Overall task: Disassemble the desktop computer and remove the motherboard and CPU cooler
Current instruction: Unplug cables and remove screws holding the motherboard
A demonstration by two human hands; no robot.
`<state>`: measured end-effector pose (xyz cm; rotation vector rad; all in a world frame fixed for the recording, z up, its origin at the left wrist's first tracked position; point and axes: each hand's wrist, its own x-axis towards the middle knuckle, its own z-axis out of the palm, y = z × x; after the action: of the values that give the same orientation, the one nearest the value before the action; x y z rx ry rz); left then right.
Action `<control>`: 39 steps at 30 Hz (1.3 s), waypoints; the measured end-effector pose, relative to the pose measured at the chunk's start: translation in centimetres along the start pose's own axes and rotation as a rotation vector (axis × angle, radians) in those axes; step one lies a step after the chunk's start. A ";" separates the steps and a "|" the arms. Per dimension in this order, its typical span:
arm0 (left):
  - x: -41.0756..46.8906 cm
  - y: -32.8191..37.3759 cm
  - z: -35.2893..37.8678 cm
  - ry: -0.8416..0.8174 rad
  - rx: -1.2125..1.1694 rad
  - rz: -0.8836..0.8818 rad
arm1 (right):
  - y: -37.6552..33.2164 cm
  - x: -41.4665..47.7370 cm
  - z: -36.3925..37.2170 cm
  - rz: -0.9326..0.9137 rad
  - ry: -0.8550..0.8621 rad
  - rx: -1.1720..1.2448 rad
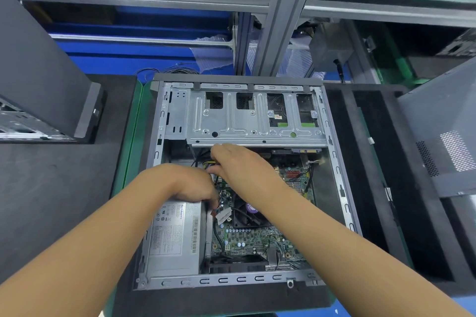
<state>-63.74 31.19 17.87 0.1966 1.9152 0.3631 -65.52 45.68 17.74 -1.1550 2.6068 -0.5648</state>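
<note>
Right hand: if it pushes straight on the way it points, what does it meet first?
The right hand points up-left at the cables, which its fingers seem to pinch. Past them it would likely meet the drive cage edge or slip under it; depth is unclear.

Computer case (231, 281) open, flat; green motherboard (247, 237) inside, black CPU cooler (243, 217) atop.

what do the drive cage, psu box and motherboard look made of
Drive cage: probably bare sheet steel, matte silver, with stamped ribs and punched holes.
Psu box: also looks like thin sheet metal, light grey, with folded edges and a paper label stuck on.
Motherboard: rigid green circuit board, likely fibreglass laminate, studded with small components.
</note>
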 end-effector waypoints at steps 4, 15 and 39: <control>-0.1 -0.3 0.2 0.146 -0.053 -0.063 | -0.3 0.2 -0.6 0.004 0.026 -0.260; -3.1 -1.1 -0.2 0.607 -0.154 -0.077 | -0.5 0.9 -2.1 -0.120 -0.167 -0.028; -1.2 -0.7 1.8 0.863 -0.467 0.096 | -1.9 0.3 -4.0 0.055 -0.079 0.091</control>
<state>-61.65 30.45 18.05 -0.2213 2.5840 1.0754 -65.96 45.31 22.14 -1.0528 2.5103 -0.6067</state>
